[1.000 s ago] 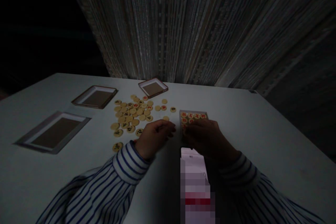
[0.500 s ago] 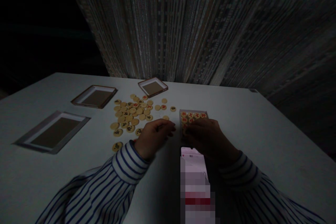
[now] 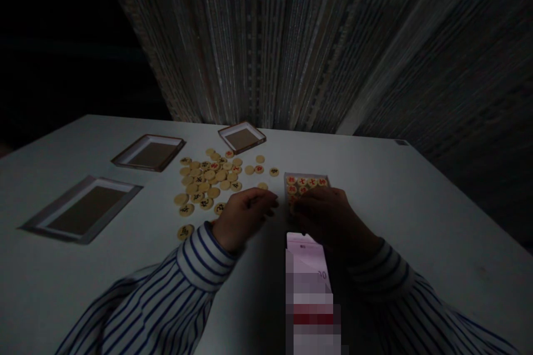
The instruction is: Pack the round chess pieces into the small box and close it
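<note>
Round wooden xiangqi pieces (image 3: 210, 176) lie in a loose pile left of centre, some showing red or black characters, others blank. My left hand (image 3: 246, 216) hovers at the pile's right edge, its fingers curled inward; what they may hold is hidden. To its right stands a small open box (image 3: 328, 179) with rows of red-marked pieces (image 3: 302, 182) lying face up inside. Over the near part of this box is my right hand (image 3: 333, 219), fingers bent down and closed together at the pieces. Its fingertips are dark, and the box's near right part is covered.
A lit phone (image 3: 306, 258) lies just in front of the box, partly under my right hand. Shallow open box parts (image 3: 149, 152), (image 3: 242, 137) and a larger lid (image 3: 81, 209) rest on the white table (image 3: 416, 222). A string curtain (image 3: 266, 39) hangs behind.
Both hands keep nearly the same position and the pieces stay where they were. The view has shifted very slightly, and the digits on the phone screen look different.
</note>
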Demonstrator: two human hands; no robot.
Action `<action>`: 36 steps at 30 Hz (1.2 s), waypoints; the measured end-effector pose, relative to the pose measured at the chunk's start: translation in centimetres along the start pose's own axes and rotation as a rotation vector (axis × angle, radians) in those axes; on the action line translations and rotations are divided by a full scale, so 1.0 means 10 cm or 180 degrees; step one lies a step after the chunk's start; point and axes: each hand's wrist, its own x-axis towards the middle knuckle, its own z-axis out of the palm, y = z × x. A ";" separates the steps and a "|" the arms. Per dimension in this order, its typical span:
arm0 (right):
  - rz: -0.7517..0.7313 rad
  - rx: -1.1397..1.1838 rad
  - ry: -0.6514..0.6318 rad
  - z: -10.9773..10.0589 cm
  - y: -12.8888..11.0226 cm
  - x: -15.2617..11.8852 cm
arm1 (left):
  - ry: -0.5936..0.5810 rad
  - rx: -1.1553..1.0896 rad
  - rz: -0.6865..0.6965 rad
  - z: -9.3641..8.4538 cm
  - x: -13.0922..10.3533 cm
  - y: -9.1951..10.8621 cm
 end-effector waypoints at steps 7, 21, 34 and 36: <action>-0.0066 -0.0034 0.0039 0.03 0.03 0.00 | -0.0030 0.0008 -0.0030 0.00 0.00 0.01; 0.0006 -0.0090 0.0006 0.04 0.05 -0.01 | -0.0001 0.0030 0.0047 -0.01 0.01 0.01; 0.0409 0.0398 0.1547 -0.07 0.09 0.02 | 0.0213 -0.0355 0.0238 -0.07 0.01 0.03; 0.0443 0.0436 0.1674 -0.08 0.08 0.01 | 0.0278 -0.0358 0.0294 -0.09 0.01 0.04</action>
